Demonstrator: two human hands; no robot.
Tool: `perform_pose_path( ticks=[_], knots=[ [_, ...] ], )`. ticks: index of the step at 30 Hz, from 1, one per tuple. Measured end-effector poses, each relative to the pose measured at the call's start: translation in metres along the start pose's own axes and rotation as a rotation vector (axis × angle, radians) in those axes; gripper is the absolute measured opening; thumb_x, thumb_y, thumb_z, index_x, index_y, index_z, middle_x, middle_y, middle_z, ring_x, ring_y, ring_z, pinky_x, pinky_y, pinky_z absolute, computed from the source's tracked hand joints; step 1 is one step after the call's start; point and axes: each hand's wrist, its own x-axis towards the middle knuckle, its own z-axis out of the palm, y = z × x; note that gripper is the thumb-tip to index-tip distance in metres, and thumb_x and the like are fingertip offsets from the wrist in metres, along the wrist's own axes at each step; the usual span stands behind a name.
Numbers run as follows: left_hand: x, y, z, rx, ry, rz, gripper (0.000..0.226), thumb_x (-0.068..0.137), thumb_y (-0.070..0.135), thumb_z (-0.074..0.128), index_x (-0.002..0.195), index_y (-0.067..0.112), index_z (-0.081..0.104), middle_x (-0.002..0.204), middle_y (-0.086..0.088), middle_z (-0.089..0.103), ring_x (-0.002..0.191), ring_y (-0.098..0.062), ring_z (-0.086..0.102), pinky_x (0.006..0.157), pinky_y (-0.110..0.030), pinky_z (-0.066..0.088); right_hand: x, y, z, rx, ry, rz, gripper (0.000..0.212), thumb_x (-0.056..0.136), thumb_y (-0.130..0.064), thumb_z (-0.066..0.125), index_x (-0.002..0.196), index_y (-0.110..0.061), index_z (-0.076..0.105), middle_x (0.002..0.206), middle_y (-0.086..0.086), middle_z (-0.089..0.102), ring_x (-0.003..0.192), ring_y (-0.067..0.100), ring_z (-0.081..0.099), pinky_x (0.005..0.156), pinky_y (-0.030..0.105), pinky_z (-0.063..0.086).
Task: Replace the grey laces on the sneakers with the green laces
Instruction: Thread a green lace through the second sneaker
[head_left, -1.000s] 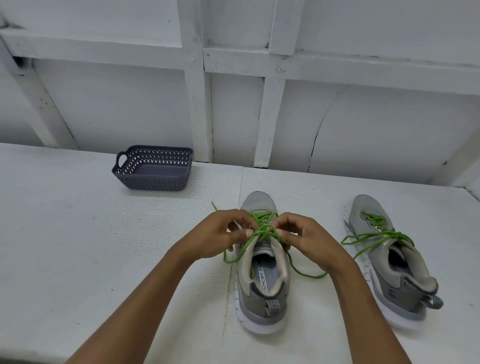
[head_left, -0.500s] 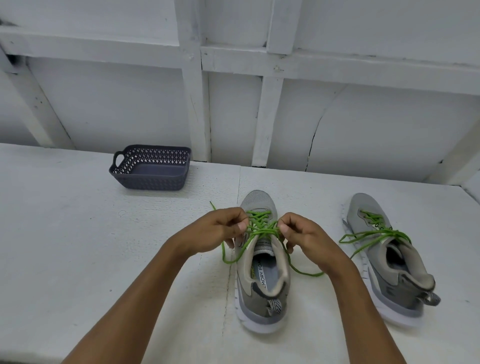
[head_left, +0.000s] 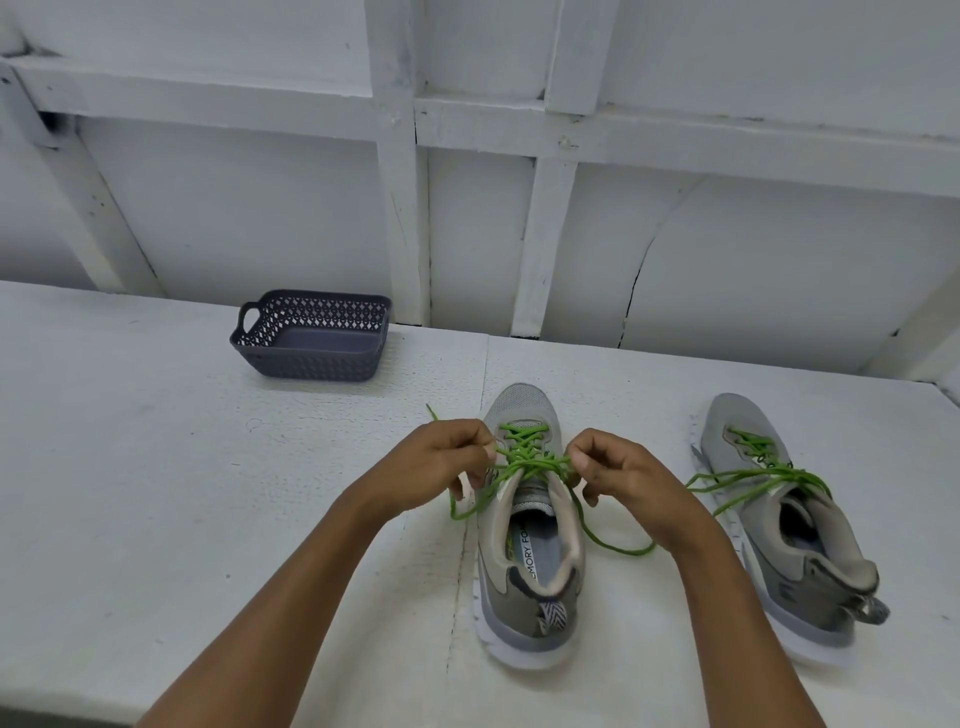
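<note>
Two grey sneakers stand on the white table with toes pointing away from me. The near sneaker (head_left: 530, 571) sits in the middle and carries a green lace (head_left: 524, 452) crossed through its eyelets. My left hand (head_left: 441, 467) pinches the lace on the shoe's left side, and my right hand (head_left: 618, 473) pinches it on the right side, both at the top of the tongue. Loose lace ends trail down on either side. The second sneaker (head_left: 779, 530) stands to the right, also threaded with a green lace (head_left: 753, 473) whose ends lie loose.
A dark grey perforated basket (head_left: 311, 358) stands at the back left of the table (head_left: 156, 493), near the white panelled wall (head_left: 727, 260). No grey laces are in view.
Both hands have drawn slightly apart at the top of the near sneaker, pulling the green lace outward. The sneakers and basket stay where they were.
</note>
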Motion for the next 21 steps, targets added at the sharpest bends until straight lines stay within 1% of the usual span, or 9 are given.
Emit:
perform_pose_path(
  ticks=[2,5,7,9,11,14,16,18,21],
  knots=[
    [0.001,0.003,-0.001,0.028,0.019,-0.027,0.014,0.082,0.026,0.053,0.074,0.018,0.061,0.067,0.001,0.065,0.070,-0.012,0.063,0.064,-0.033,0.051,-0.002,-0.002,-0.002,0.035,-0.015,0.022,0.026,0.088,-0.028,0.056,0.087,-0.003,0.057,0.080,0.002,0.060,0.074,0.009,0.056,0.065,0.026,0.046],
    [0.002,0.003,0.002,0.096,0.054,-0.004,0.016,0.092,0.025,0.059,0.079,0.016,0.059,0.067,0.004,0.065,0.067,-0.010,0.063,0.061,-0.032,0.052,-0.001,-0.003,-0.001,0.033,-0.011,0.028,0.022,0.091,-0.029,0.059,0.090,-0.007,0.056,0.080,0.001,0.061,0.076,0.014,0.057,0.061,0.026,0.044],
    [0.002,0.001,0.003,0.156,0.051,-0.003,0.022,0.094,0.034,0.063,0.083,0.016,0.058,0.067,0.005,0.065,0.067,-0.011,0.063,0.058,-0.028,0.051,0.000,-0.004,0.002,-0.029,-0.025,0.055,0.021,0.096,-0.027,0.061,0.092,-0.008,0.056,0.076,-0.003,0.058,0.072,0.013,0.054,0.059,0.026,0.041],
    [0.001,0.001,0.006,0.189,0.004,-0.029,0.030,0.096,0.040,0.060,0.079,0.016,0.058,0.064,0.004,0.061,0.063,-0.013,0.060,0.054,-0.026,0.048,0.001,-0.004,0.004,-0.117,-0.049,0.084,0.027,0.098,-0.029,0.057,0.093,-0.003,0.056,0.073,-0.004,0.054,0.066,0.009,0.050,0.059,0.025,0.038],
    [0.002,0.002,0.012,0.139,0.000,-0.057,0.037,0.099,0.037,0.056,0.068,0.018,0.055,0.059,0.007,0.056,0.058,-0.012,0.056,0.051,-0.022,0.043,0.003,-0.005,0.006,-0.178,-0.028,0.082,0.030,0.101,-0.028,0.052,0.087,-0.001,0.055,0.071,-0.001,0.053,0.062,0.006,0.048,0.060,0.023,0.038],
    [0.002,0.003,0.018,0.003,0.051,-0.076,0.043,0.099,0.026,0.058,0.057,0.023,0.053,0.052,0.010,0.050,0.051,-0.010,0.049,0.049,-0.019,0.038,0.006,-0.008,0.011,-0.221,0.036,0.057,0.028,0.102,-0.022,0.051,0.077,-0.010,0.054,0.068,0.000,0.053,0.057,0.003,0.046,0.058,0.015,0.038],
    [0.002,0.002,0.019,-0.041,0.074,-0.070,0.042,0.099,0.022,0.058,0.057,0.023,0.053,0.052,0.008,0.049,0.049,-0.009,0.046,0.049,-0.018,0.037,0.007,-0.009,0.013,-0.240,0.042,0.050,0.028,0.100,-0.024,0.053,0.074,-0.013,0.054,0.065,-0.001,0.050,0.054,0.003,0.042,0.056,0.014,0.036],
    [0.002,0.002,0.020,-0.062,0.080,-0.064,0.038,0.099,0.021,0.058,0.062,0.020,0.054,0.054,0.008,0.050,0.050,-0.009,0.045,0.049,-0.019,0.037,0.007,-0.010,0.014,-0.240,0.025,0.047,0.029,0.100,-0.026,0.055,0.074,-0.014,0.053,0.063,-0.003,0.048,0.054,0.005,0.039,0.055,0.014,0.035],
    [0.002,0.003,0.022,-0.051,0.095,-0.050,0.032,0.099,0.016,0.057,0.066,0.015,0.055,0.052,0.009,0.048,0.049,-0.008,0.043,0.049,-0.017,0.037,0.007,-0.011,0.014,-0.208,0.028,0.043,0.028,0.099,-0.020,0.056,0.072,-0.015,0.052,0.059,-0.008,0.047,0.053,0.004,0.038,0.055,0.014,0.034]
  ],
)
